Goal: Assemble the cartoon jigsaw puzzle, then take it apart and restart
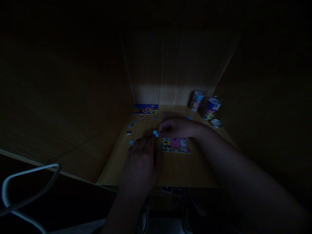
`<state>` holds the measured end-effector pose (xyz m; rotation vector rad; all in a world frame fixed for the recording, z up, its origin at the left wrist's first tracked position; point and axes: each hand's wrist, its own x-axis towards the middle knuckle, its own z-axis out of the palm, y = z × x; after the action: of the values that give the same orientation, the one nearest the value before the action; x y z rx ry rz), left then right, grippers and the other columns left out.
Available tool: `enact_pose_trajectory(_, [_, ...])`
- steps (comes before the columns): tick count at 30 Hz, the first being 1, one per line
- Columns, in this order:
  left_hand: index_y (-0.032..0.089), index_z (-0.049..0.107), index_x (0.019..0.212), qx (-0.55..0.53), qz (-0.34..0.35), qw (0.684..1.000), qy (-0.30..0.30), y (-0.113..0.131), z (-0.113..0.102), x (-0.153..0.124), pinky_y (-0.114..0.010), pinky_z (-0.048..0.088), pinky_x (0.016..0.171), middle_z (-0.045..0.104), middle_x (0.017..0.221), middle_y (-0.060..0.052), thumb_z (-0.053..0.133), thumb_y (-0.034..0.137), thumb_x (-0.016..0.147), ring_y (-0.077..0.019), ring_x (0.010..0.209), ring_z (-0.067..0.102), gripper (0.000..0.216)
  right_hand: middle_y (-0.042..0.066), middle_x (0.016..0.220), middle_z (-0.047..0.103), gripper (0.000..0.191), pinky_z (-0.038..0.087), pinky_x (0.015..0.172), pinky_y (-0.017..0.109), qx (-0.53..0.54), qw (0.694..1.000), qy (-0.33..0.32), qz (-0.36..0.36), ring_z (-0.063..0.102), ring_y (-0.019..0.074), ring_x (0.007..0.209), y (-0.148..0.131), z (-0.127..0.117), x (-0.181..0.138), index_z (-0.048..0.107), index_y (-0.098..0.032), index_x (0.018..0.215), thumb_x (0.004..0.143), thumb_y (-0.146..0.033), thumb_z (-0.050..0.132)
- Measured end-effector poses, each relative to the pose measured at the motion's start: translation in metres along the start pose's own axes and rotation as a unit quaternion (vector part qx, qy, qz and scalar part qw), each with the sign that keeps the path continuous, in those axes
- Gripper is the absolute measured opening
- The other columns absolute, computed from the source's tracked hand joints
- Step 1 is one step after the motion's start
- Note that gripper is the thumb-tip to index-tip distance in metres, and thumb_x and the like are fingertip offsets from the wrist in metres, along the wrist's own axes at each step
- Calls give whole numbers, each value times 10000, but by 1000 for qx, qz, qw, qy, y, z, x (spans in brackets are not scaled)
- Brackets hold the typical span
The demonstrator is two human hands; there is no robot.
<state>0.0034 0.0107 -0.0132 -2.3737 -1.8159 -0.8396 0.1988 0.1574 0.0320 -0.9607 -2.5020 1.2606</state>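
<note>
In dim light, my right hand (176, 127) pinches a small blue puzzle piece (155, 133) at its fingertips, just above the left end of a partly built cartoon jigsaw (175, 145) on the wooden desk (180, 169). My left hand (143, 156) rests on the desk just left of the jigsaw, fingers stretched forward and close together, its tips near the held piece. Several loose blue pieces (129, 132) lie scattered to the left and behind. A reference picture (145, 109) lies at the back left.
Two printed cans (196, 100) (211, 109) stand at the back right, with a round lid (216, 123) lying in front of them. Wooden walls enclose the desk on three sides. A pale cable (29, 182) loops at lower left.
</note>
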Motion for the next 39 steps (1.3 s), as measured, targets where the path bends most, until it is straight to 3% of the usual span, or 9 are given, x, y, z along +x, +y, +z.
enact_pose_trajectory(9, [153,620,1383,-3,-18,1000,23,0,1,1,-621,552,1096,714,1378,-187,630,252,1033,-390,1259,667,364,-32,828,686,145,451,721,259,31,999,20,-11,580,134,745,1,-2,-2,720,-196,904,922,-339,706])
enact_pose_trajectory(15, [172,540,1522,-61,12,997,45,-6,1,-2,-522,562,1093,710,1410,-157,542,34,964,-341,1288,668,575,-42,835,675,139,448,715,249,65,996,-60,-19,578,125,754,-3,-1,-4,715,-206,915,913,-344,726])
enact_pose_trajectory(20, [211,747,1210,-103,-26,993,48,-4,-4,1,-421,592,909,795,1080,-87,580,181,1062,-288,999,750,226,-41,876,703,128,463,756,251,87,991,-91,-33,609,126,793,0,3,-3,728,-209,940,904,-332,741])
enact_pose_trajectory(28, [196,783,1098,-68,-78,993,50,-1,-6,1,-400,571,832,793,986,-84,603,275,1081,-284,903,751,197,-34,839,696,190,444,712,250,41,997,-53,-33,594,127,763,-3,4,-1,746,-194,958,969,-381,712])
enact_pose_trajectory(39, [205,773,1078,-70,-46,995,45,-1,-5,2,-431,546,851,776,981,-82,618,203,1045,-289,912,721,159,8,940,790,269,497,783,273,48,997,38,-44,678,160,842,-3,2,0,786,-195,1005,931,-452,752])
